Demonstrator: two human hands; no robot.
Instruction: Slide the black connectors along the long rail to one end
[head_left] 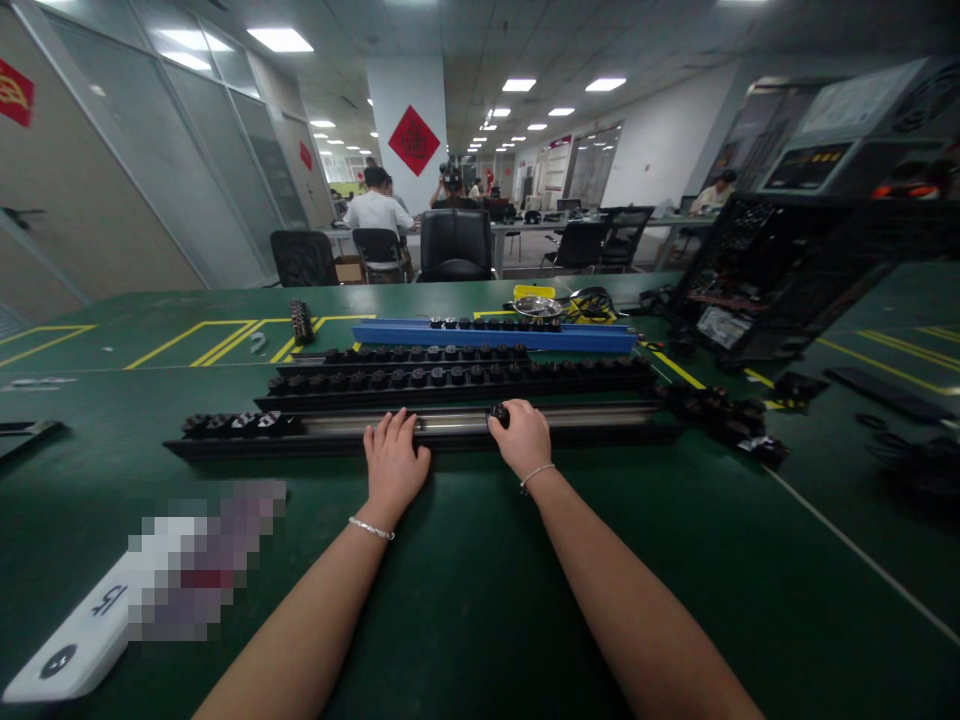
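A long black channel with a shiny metal rail inside lies crosswise before me. Several small black wheel-like parts sit in a row at its left end. My left hand rests on the channel's near side, fingers stretched over the rail and holding nothing. To its right, my right hand pinches a small black wheel-like part at the rail; the fingers partly cover it. Just behind lie black channels filled with similar parts, and a blue channel holding more of them.
An opened computer case stands at the right. Loose black parts lie by the channel's right end. A metal dish and cables are at the back. A white, partly blurred object lies front left. People sit beyond the table.
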